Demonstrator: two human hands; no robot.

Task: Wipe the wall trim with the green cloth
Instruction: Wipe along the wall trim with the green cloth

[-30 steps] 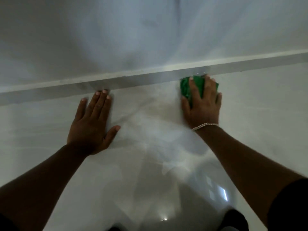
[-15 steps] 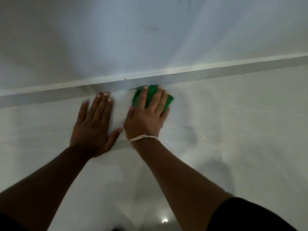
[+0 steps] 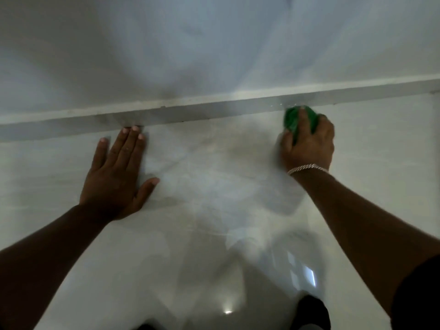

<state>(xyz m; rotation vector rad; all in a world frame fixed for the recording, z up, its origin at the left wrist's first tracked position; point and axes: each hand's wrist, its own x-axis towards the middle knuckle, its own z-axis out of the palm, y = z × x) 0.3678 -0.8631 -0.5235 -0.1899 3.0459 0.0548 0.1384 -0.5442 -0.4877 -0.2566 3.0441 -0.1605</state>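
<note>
The pale wall trim (image 3: pixel 214 109) runs as a long strip across the view, rising to the right, where wall meets glossy floor. A bunched green cloth (image 3: pixel 291 120) lies against the trim's lower edge at the right. My right hand (image 3: pixel 309 144), with a silver bracelet at the wrist, presses down on the cloth, fingers curled over it. My left hand (image 3: pixel 116 175) lies flat on the floor with fingers spread, its fingertips touching the trim's lower edge. It holds nothing.
The white wall (image 3: pixel 214 44) fills the upper half. The shiny pale floor (image 3: pixel 214 210) mirrors light spots and a dark shape near the bottom edge. A notch in the trim shows at the far right (image 3: pixel 434 91).
My right hand slid the green cloth left along the trim until it was beside my left hand, then back to the right. The left hand has stayed planted.
</note>
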